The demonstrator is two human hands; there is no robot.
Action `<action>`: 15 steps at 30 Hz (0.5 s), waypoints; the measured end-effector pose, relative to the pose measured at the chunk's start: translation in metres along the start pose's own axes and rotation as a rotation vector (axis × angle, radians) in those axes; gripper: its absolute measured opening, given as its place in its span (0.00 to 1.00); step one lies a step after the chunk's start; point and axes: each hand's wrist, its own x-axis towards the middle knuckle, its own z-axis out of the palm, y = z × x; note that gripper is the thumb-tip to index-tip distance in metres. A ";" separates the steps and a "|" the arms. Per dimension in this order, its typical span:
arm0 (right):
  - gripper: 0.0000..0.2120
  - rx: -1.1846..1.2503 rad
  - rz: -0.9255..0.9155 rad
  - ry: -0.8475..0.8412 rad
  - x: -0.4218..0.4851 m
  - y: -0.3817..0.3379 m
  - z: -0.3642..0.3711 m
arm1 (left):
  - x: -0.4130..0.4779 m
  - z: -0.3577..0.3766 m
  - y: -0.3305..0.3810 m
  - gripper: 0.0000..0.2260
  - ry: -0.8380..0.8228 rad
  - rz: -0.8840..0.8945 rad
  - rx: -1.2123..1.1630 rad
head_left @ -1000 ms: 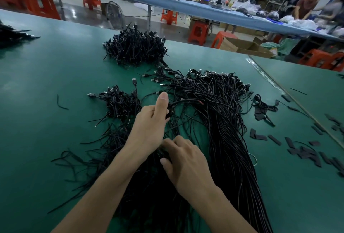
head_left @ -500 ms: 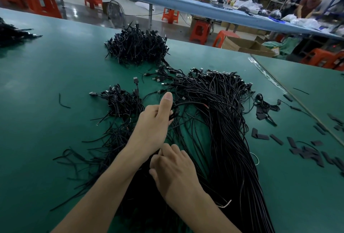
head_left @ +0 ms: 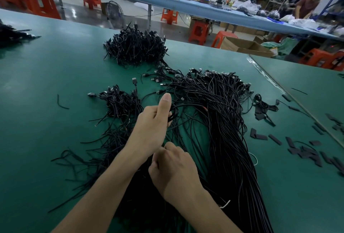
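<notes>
Green mat, work table point(head_left: 55, 139): bearing surface for all stock listed below.

Long bundle point(head_left: 229, 149): black leads laid loose, running from the near edge up to a fan of plugs, to the right of both hands.

Far heap point(head_left: 135, 48): finished coils, well apart at the back of the table.

Near heap point(head_left: 119, 102): smaller lot of coils, just left of the left hand.

Strips point(head_left: 305, 152): short black pieces scattered at the right.

Cable point(head_left: 172, 113): single thin black lead, part-wound into a small loop against the left palm, above the bundle's left edge. Judged light, limp and springy. The smooth jacket is likely to slip, and the loop to unwind if let go. Best taken across all turns of the loop at once, with the tail kept taut.

Left hand point(head_left: 150, 126): fingers curled round the loop, thumb straight up and clear of it.

Right hand point(head_left: 175, 173): just below the left wrist, fingers curled together, seemingly pinching the cable's tail. The fingertips are hidden.
</notes>
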 end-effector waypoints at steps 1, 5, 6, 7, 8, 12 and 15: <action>0.11 -0.017 0.007 -0.006 0.001 -0.001 0.003 | 0.000 0.000 0.000 0.28 -0.012 -0.002 -0.001; 0.13 -0.044 0.007 0.007 0.003 -0.003 0.013 | -0.001 0.000 0.001 0.34 -0.024 -0.008 0.001; 0.13 -0.043 0.002 0.017 0.003 -0.004 0.016 | -0.001 0.000 0.001 0.36 -0.024 -0.011 0.004; 0.12 -0.036 0.003 0.029 0.003 -0.004 0.017 | -0.001 -0.001 0.001 0.38 -0.025 -0.014 0.005; 0.12 -0.026 0.008 0.040 0.003 -0.004 0.018 | -0.001 -0.001 0.001 0.39 -0.024 -0.014 0.004; 0.11 0.019 0.048 0.047 0.004 -0.004 0.016 | -0.001 -0.001 0.002 0.38 -0.023 -0.009 0.003; 0.11 0.073 0.089 0.058 0.003 -0.006 0.008 | -0.002 0.000 0.002 0.35 -0.019 -0.006 0.013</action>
